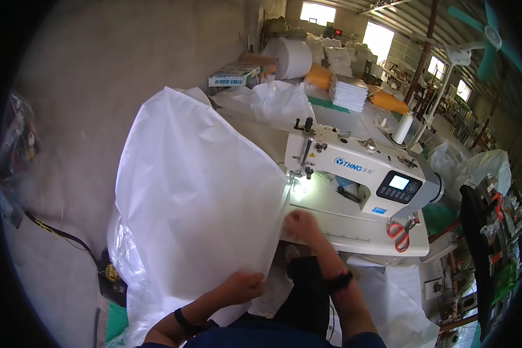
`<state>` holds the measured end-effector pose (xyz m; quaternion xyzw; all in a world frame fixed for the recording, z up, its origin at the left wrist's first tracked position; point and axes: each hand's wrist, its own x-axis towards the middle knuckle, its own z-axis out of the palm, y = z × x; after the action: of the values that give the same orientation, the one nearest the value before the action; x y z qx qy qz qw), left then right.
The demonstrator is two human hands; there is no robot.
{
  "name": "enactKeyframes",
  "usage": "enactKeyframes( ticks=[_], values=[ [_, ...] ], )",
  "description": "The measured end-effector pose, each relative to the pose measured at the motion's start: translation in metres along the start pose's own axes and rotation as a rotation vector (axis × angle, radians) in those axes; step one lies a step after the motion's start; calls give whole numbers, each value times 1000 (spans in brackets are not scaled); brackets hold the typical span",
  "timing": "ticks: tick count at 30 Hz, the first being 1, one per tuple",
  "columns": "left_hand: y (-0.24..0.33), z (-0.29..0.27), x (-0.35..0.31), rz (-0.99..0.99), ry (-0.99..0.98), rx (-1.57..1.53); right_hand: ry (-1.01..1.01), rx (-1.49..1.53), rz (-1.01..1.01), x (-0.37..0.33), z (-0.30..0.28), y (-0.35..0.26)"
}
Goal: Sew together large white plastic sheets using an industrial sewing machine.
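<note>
A large white plastic-like sheet (197,174) hangs off the left side of the table, its right edge running up under the needle area of a white sewing machine (354,162). My left hand (245,287) is closed on that edge near its lower end. Further up, my right hand (301,226) is curled into a fist beside the same edge, in front of the machine bed. What its fingers hold, if anything, is hidden. The machine's lamp lights the needle area, and its small screen glows.
Red-handled scissors (399,236) lie on the table's right front corner. A white thread cone (402,127) stands behind the machine. At the back are a big white roll (289,59), a stack of white sheets (348,93) and a box (232,76). More white material (397,296) hangs below.
</note>
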<state>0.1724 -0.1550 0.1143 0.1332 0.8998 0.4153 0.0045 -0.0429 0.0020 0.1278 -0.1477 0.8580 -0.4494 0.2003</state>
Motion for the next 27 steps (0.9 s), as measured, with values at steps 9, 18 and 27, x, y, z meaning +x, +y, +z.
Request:
enactKeyframes(
  ticks=[9, 18, 27],
  values=[
    [6, -1, 4, 81, 17, -76, 582, -443, 101, 102, 30, -19],
    [-13, 7, 2, 69, 0, -240, 572, -663, -172, 96, 43, -14],
    [-20, 20, -4, -45, 4, -279, 366, -836, -51, 85, 37, -26]
  ],
)
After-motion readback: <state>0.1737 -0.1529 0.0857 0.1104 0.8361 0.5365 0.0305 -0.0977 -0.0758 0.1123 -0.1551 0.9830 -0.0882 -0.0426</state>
